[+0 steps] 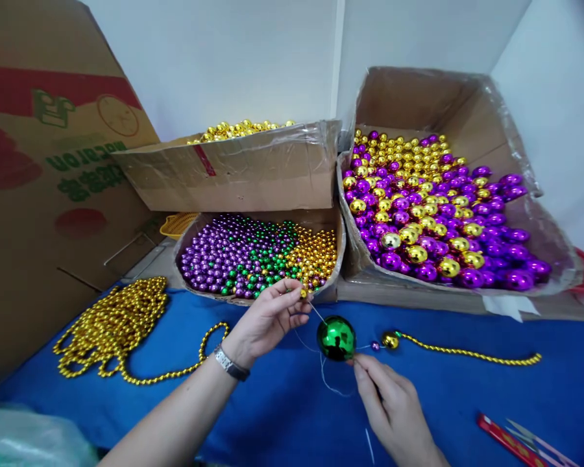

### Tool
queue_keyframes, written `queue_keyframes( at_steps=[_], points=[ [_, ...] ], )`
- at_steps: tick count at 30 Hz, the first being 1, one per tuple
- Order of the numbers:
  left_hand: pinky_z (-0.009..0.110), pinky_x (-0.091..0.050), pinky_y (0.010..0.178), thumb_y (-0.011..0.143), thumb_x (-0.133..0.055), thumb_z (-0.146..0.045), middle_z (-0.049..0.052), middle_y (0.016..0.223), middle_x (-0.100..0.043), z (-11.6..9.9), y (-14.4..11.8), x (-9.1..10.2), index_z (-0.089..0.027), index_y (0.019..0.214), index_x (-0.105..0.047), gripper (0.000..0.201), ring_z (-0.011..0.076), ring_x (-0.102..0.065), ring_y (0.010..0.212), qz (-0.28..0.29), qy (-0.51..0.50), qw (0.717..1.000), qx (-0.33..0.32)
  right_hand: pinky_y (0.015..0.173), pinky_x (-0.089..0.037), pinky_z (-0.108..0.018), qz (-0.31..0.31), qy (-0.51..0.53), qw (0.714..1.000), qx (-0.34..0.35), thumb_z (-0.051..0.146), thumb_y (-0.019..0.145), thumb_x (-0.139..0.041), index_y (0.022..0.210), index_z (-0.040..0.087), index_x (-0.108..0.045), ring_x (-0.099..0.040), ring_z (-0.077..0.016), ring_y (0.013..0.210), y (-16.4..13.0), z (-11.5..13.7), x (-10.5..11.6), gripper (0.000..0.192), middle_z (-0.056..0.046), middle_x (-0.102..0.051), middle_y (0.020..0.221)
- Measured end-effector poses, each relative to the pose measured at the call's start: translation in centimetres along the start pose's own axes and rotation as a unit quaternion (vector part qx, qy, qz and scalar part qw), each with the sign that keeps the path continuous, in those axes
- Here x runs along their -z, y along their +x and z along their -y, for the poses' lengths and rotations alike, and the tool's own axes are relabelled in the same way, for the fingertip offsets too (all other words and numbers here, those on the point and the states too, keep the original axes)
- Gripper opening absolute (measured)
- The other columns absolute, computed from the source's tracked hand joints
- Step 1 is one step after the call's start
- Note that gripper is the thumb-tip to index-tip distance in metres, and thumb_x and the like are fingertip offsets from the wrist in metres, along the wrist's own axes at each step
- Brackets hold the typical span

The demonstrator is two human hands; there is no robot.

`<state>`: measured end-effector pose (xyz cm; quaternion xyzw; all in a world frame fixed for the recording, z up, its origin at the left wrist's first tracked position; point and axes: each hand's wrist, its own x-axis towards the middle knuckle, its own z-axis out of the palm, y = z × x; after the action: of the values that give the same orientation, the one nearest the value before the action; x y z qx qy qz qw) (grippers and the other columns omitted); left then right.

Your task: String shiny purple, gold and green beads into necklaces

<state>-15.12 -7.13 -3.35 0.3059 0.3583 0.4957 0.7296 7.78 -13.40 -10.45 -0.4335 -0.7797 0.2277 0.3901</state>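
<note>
My left hand [267,318] pinches a small gold bead [304,293] on a thin needle or thread that runs down into a large shiny green ball [336,338]. My right hand [389,405] holds the green ball from below with its fingertips. Right of the ball, a tiny purple bead [375,346], a gold ball [390,340] and a gold bead strand [467,353] lie on the blue cloth [282,402]. Loose white thread trails under the ball.
A box of small purple, green and gold beads [257,253] stands just behind my hands. At right is a box of larger purple and gold balls [428,207]. A pile of gold bead strands [111,324] lies left. Scissors and a red tool [516,441] sit bottom right.
</note>
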Motion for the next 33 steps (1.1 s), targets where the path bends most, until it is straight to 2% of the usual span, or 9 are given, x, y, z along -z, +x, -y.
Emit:
queue_keyframes(
  at_steps=[8, 14, 21, 26, 33],
  points=[
    [0.022, -0.053, 0.064, 0.079, -0.068, -0.017, 0.001, 0.080, -0.060, 1.1, -0.8, -0.3, -0.019, 0.097, -0.057, 0.021, 0.0114, -0.063, 0.073, -0.039, -0.066, 0.997, -0.015, 0.066, -0.045, -0.026, 0.002, -0.003, 1.000, 0.012, 0.018, 0.094, -0.040, 0.100, 0.024, -0.056, -0.060, -0.0151, 0.065, -0.3, 0.5, 0.1, 0.018, 0.000, -0.064, 0.079],
    [0.019, -0.052, 0.064, 0.073, -0.072, -0.013, 0.000, 0.077, -0.060, 1.5, -0.8, -0.4, -0.016, 0.090, -0.062, 0.020, 0.0092, -0.061, 0.069, -0.046, -0.006, 0.998, -0.039, 0.063, -0.043, -0.026, 0.004, -0.014, 1.000, 0.013, 0.018, 0.094, -0.038, 0.096, 0.023, -0.055, -0.060, -0.0153, 0.064, -0.5, 0.6, 0.3, 0.018, 0.000, -0.063, 0.075],
    [0.019, -0.050, 0.065, 0.072, -0.074, -0.015, 0.001, 0.075, -0.063, 1.7, -1.0, -0.6, -0.013, 0.094, -0.065, 0.024, 0.0088, -0.060, 0.067, -0.062, 0.128, 0.985, -0.101, 0.062, -0.042, -0.026, 0.007, -0.031, 0.999, 0.016, 0.017, 0.093, -0.039, 0.097, 0.023, -0.055, -0.060, -0.0152, 0.063, -1.2, 0.0, 0.4, 0.017, 0.000, -0.062, 0.074],
    [0.024, -0.053, 0.069, 0.080, -0.067, -0.024, 0.004, 0.085, -0.064, 1.8, -0.9, -1.0, -0.012, 0.093, -0.066, 0.017, 0.0131, -0.063, 0.074, -0.060, 0.090, 0.990, -0.087, 0.060, -0.042, -0.026, 0.005, -0.029, 0.999, 0.011, 0.017, 0.094, -0.038, 0.095, 0.022, -0.056, -0.059, -0.0147, 0.062, -1.4, -0.1, 0.8, 0.018, 0.000, -0.062, 0.073],
    [0.025, -0.053, 0.069, 0.079, -0.068, -0.023, 0.005, 0.085, -0.065, 1.9, -1.1, -1.5, -0.013, 0.091, -0.067, 0.016, 0.0135, -0.062, 0.073, -0.063, 0.098, 0.990, -0.084, 0.061, -0.044, -0.026, 0.016, -0.034, 0.999, 0.008, 0.019, 0.095, -0.036, 0.094, 0.021, -0.056, -0.061, -0.0150, 0.062, -1.6, 0.0, 1.2, 0.021, -0.001, -0.063, 0.072]
  ],
)
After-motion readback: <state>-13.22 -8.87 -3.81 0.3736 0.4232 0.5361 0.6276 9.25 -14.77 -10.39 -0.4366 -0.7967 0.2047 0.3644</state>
